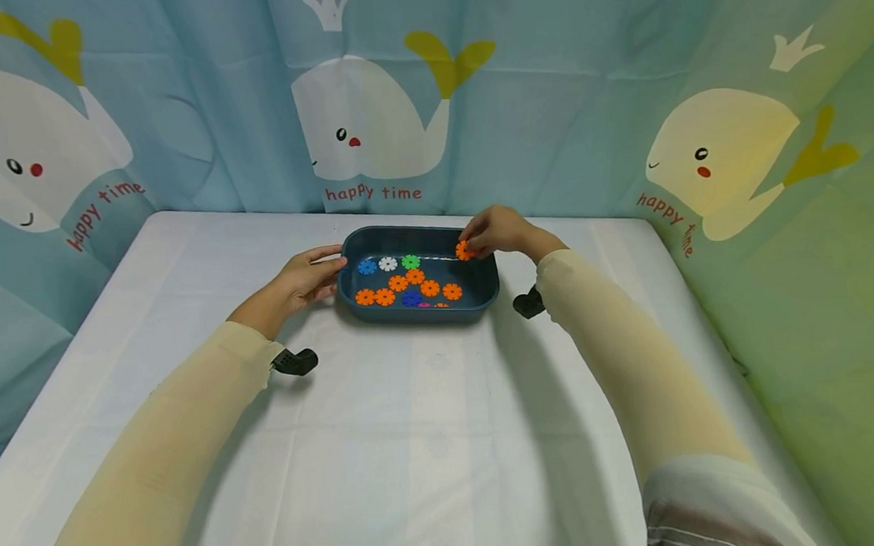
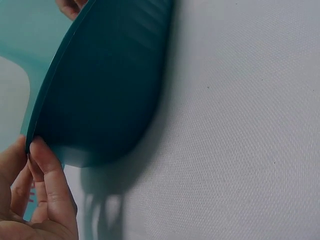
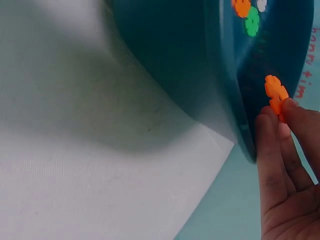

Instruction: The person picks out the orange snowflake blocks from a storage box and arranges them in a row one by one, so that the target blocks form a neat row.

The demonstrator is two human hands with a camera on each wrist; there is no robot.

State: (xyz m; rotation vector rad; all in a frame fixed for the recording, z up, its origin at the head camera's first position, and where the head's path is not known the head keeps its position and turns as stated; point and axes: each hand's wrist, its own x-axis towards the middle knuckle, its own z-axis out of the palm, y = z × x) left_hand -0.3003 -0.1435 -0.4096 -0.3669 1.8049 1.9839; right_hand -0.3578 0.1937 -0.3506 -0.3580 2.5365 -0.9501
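Currently left hand (image 1: 304, 277) pinches the left-end rim of a dark blue-green plastic tray (image 1: 397, 240), thumb and fingers either side. Right hand (image 1: 500, 229), at tray's right end, holds an orange snowflake-shaped disc (image 1: 462, 251) between thumb and fingers, just inside the rim. Tray is toward the far side of the white-covered table (image 1: 370, 411). Inside: orange discs (image 1: 365, 297) around a dark blue disc (image 1: 412, 298); blue disc (image 1: 366, 266), white disc (image 1: 387, 263), green disc (image 1: 410, 262) in a row behind.
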